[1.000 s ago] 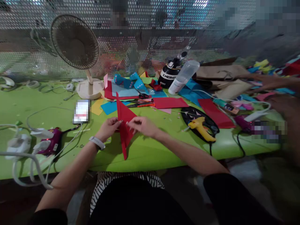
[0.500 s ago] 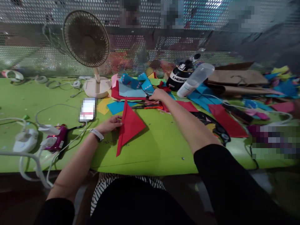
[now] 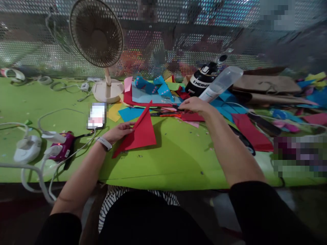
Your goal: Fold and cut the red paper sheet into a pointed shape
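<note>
Red folded paper triangle lies flat on green tabletop, near-centre. Left hand rests on its left edge, fingers extended, pinning rather than gripping. Right hand is farther right over the scissors; grip closure cannot be told. Phone at left.

We cannot tell what our right hand touches: its fingers hide the scissors' handles. The phone screen is pixelated, as is a patch on the counter at the right. Behind the perforated screen shapes stay blurred, and the fan is cropped on top
</note>
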A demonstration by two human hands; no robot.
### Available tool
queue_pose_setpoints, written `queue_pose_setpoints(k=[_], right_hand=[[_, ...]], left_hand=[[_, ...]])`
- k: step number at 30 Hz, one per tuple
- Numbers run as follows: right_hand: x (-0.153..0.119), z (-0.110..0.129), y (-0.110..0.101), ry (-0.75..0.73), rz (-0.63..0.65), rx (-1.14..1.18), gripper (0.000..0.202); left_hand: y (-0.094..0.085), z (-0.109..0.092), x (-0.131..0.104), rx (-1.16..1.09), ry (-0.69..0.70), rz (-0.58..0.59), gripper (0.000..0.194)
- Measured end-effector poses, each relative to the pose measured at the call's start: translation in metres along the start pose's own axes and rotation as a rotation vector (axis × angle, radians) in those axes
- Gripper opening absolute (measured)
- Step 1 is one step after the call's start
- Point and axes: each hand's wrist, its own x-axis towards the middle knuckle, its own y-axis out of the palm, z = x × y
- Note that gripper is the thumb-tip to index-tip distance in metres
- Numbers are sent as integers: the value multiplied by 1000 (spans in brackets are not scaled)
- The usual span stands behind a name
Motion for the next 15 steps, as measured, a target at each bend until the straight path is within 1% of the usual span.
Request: queue_pose_setpoints(k=[2,3,5,7,9,10,12,15], right_hand=[[-20,-17,7,-14,18,99,14],[-31,-25,14,-31,56,166,16],[-50,-39,30,-47,172,438,23],[-66,-47,47,-24,300,546,33],[-78,-51,63,-32,414,550,37],[-81,-51,69,-40,448,541,38],[-87,-50,79,-54,487,523,41],[-94,-45,88,-42,545,491,48]], left_hand=[[-1,-2,-1,31,7,-14,41],[-2,-3,-1,46,14,-18,40],[-4,-5,-3,74,33,-31,38],[-6,-8,-5,94,65,-60,36],[-8,-11,-7,99,105,-98,34],[-9,-13,-8,97,123,-117,34],[-10,-15,-10,91,147,-155,32],[-10,-16,-10,73,152,-214,31]])
